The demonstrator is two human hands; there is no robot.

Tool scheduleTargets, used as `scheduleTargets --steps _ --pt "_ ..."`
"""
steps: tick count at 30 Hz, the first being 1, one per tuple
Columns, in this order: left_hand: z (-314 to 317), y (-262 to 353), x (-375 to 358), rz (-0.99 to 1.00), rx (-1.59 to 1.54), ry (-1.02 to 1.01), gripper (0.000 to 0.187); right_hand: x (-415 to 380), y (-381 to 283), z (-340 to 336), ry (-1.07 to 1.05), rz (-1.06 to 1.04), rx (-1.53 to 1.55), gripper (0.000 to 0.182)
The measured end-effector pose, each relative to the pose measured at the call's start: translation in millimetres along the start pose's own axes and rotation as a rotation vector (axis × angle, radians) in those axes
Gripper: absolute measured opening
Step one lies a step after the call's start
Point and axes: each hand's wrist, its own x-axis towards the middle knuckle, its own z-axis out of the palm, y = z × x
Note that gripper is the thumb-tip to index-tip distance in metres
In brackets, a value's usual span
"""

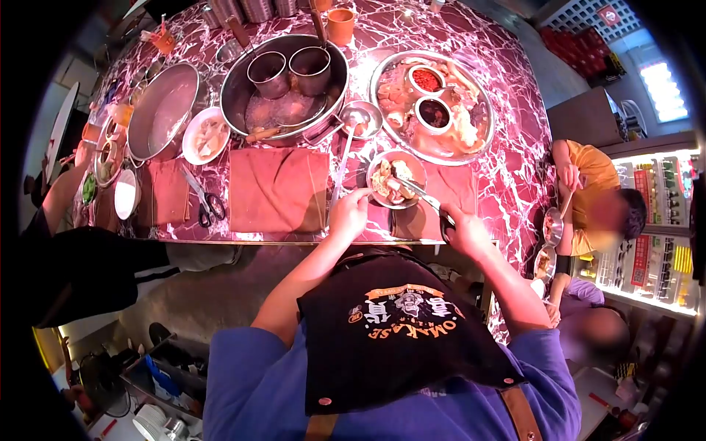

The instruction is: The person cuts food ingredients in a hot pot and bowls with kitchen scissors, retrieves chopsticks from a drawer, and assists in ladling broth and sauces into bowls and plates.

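My left hand [349, 213] grips the left rim of a small white bowl [421, 170] at the counter's front edge. Pieces of pale and brown food [388, 178] lie inside it. My right hand [466, 232] is closed around the dark handles of a pair of scissors [426, 195], whose metal blades reach into the bowl among the food. Just left of my left hand, a long-handled ladle [360, 117] rests with its cup by the big pot. Brown cloths [278, 192] lie flat on the counter, one partly beneath the bowl.
A large pot [234, 121] holds broth and two strainers. A round tray [478, 151] carries meat and two cups, one with red bits. Left are black-handled scissors [210, 209], a white bowl [193, 154] and a deep metal basin [140, 140]. People sit at right; another person stands left.
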Motion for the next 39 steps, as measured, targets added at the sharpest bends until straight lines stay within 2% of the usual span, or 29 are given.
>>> scheduleTargets --steps 3,5,7,11,16,20,23,26,27,29,31,33,35,36,38,39 --pt "-10 2 7 0.041 0.037 -0.013 0.023 -28 -12 -21 -0.031 0.079 0.146 0.049" --pt "-17 9 9 0.074 0.071 -0.019 0.024 -32 -27 -20 0.034 0.083 0.13 0.052" --pt "-20 12 10 0.159 0.14 -0.022 0.024 -28 -44 -13 0.082 0.14 0.08 0.059" --pt "-22 12 7 0.282 0.15 0.026 0.023 -9 -52 14 0.051 0.166 0.139 0.055" --pt "-43 6 -4 0.154 0.195 -0.088 0.022 -10 -25 26 0.058 0.162 0.281 0.052" --pt "-45 8 -9 0.047 0.161 -0.128 0.022 -7 -11 4 -0.007 0.143 0.306 0.053" --pt "-38 9 -9 -0.02 0.176 -0.054 0.02 5 1 -4 -0.005 0.048 0.318 0.053" --pt "-37 0 -16 -0.093 0.258 0.031 0.017 16 4 -25 -0.118 0.101 0.164 0.051" --pt "-31 -8 -15 -0.1 0.269 0.035 0.017 21 13 -28 -0.138 0.05 0.136 0.051" --pt "0 -41 -15 -0.12 -0.08 0.134 0.015 30 21 -36 -0.199 -0.001 0.06 0.052" --pt "44 -63 -7 -0.176 -0.367 0.127 0.018 40 34 -36 -0.211 -0.062 0.033 0.054" --pt "70 -45 -3 -0.226 -0.562 0.136 0.026 51 32 -49 -0.276 -0.092 -0.04 0.054" --pt "82 -24 0 -0.304 -0.692 0.141 0.045 62 41 -56 -0.297 -0.157 -0.012 0.05" --pt "89 -25 3 -0.313 -0.697 0.162 0.045 67 42 -60 -0.301 -0.21 0.022 0.047" --pt "95 -26 7 -0.207 -1.024 0.14 0.049 72 41 -73 -0.323 -0.217 0.024 0.037" --pt "93 -26 5 -0.255 -1.007 0.137 0.046 73 45 -74 -0.318 -0.237 0.031 0.035"
